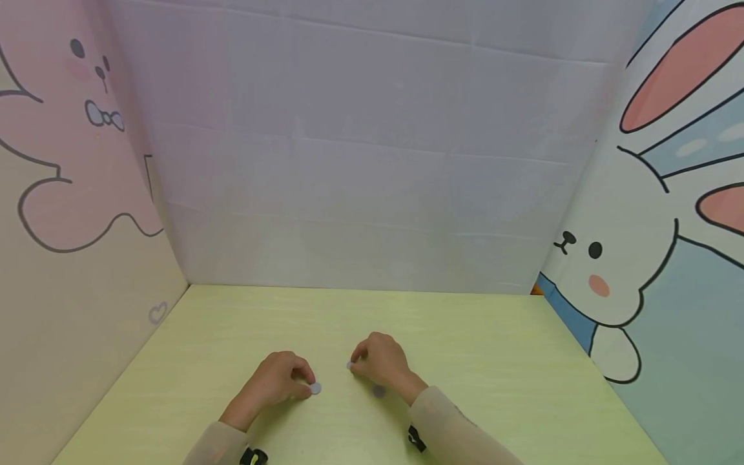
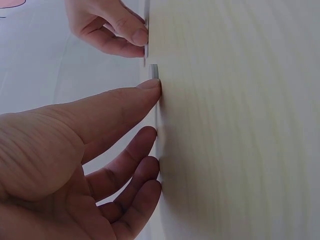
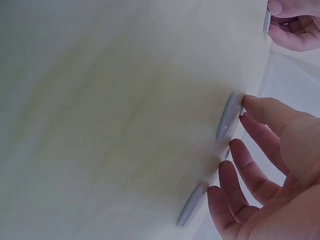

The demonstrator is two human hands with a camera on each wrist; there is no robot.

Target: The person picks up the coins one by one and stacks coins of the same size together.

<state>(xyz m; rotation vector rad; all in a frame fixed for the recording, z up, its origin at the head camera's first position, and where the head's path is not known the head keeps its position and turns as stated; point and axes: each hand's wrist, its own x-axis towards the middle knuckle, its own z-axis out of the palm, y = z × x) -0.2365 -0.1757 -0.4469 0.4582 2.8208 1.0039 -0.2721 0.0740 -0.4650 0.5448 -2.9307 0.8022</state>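
Observation:
In the head view my left hand [image 1: 283,380] pinches a small round grey disc [image 1: 316,388] at its edge, low over the table. The left wrist view shows this disc [image 2: 154,71] edge-on past the thumb tip. My right hand [image 1: 380,358] is a little farther forward and to the right, its thumb and index finger pinching another small pale disc [image 1: 349,365]. Beneath the right wrist lies a darker grey disc [image 1: 379,391] on the table. Seen from the right wrist, a disc [image 3: 228,116] sits right at the fingertips and another disc [image 3: 191,206] lies near the curled outer fingers.
The pale yellow wood-grain table [image 1: 244,329] ends at a white sheet [image 1: 372,161] hung along the back. Cartoon-printed panels stand on both sides, a pink one [image 1: 75,161] at left and a rabbit one [image 1: 610,258] at right.

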